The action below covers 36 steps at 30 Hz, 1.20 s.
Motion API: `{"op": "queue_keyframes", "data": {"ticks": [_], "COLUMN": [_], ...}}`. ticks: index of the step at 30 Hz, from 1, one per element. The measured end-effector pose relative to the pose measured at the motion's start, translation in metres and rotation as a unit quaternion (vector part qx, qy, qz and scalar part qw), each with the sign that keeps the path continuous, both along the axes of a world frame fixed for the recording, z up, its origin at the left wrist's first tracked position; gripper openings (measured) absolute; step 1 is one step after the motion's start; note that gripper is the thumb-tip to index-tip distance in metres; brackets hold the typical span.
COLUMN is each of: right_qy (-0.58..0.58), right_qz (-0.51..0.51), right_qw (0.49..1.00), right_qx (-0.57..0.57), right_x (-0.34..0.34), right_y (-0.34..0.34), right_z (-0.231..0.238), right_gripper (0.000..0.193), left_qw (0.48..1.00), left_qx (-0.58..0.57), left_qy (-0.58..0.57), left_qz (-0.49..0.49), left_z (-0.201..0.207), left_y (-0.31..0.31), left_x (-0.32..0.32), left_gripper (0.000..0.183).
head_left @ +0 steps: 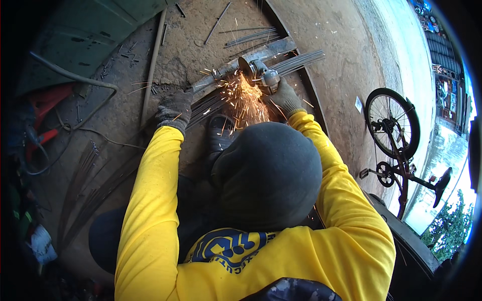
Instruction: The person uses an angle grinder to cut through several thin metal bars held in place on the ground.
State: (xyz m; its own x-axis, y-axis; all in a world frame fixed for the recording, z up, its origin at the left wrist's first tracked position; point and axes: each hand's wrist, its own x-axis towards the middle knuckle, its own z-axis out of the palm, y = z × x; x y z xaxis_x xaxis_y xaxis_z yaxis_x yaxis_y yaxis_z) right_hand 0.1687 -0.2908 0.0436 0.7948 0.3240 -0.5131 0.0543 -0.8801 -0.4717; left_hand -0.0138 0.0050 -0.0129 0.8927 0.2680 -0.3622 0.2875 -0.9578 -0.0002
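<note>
My right hand [285,96], in a grey work glove, is closed around an angle grinder [271,78]. Its cutting disc [245,67] stands upright at a bundle of thin metal rods [298,61], and orange sparks [246,98] spray back toward me. The rods lie alongside a flat grey metal bar [277,48]. On the left, my gloved left hand [174,109] is closed on the rods near the bar's left end. A dark shoe [219,131] is close beside the sparks. The rounded dark cloth covering [268,175] hides much of the near ground.
Loose rods [251,37] and short cut pieces lie on the dirt floor. A long pole [153,70] and a cable [95,80] are at left, below a green metal panel [95,30]. A bicycle [394,130] stands at right, beyond a dark metal edge [307,80].
</note>
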Motion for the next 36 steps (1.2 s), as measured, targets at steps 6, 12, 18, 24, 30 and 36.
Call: {"op": "queue_keyframes", "data": {"ticks": [6, 12, 18, 24, 30, 36], "right_qy": [-0.028, 0.0, 0.007, 0.015, 0.011, 0.049], "right_qz": [0.036, 0.023, 0.005, 0.021, 0.011, -0.052], "right_qw": [0.999, 0.997, 0.997, 0.999, 0.999, 0.997], "right_qx": [-0.011, -0.068, -0.072, -0.031, -0.049, 0.023], "right_x": [0.003, -0.001, -0.008, 0.002, 0.002, -0.013], "right_y": [0.006, 0.005, 0.004, 0.01, 0.01, -0.004], "right_z": [0.008, 0.013, 0.017, 0.017, 0.016, 0.01], "right_gripper": [0.11, 0.105, 0.102, 0.104, 0.102, 0.096], "left_qw": [1.0, 0.999, 1.0, 1.0, 1.0, 1.0], "left_qx": [-0.002, -0.026, -0.017, -0.009, -0.01, -0.003], "left_qy": [0.009, -0.003, 0.0, 0.02, 0.018, -0.002], "left_qz": [0.008, 0.03, 0.0, 0.002, 0.004, 0.018], "left_z": [0.013, 0.004, 0.004, 0.009, 0.008, 0.006], "left_y": [-0.002, -0.002, 0.0, -0.001, 0.0, -0.001], "left_x": [0.002, 0.001, 0.001, 0.004, 0.003, -0.001], "left_gripper": [0.026, 0.027, 0.028, 0.028, 0.029, 0.028]}}
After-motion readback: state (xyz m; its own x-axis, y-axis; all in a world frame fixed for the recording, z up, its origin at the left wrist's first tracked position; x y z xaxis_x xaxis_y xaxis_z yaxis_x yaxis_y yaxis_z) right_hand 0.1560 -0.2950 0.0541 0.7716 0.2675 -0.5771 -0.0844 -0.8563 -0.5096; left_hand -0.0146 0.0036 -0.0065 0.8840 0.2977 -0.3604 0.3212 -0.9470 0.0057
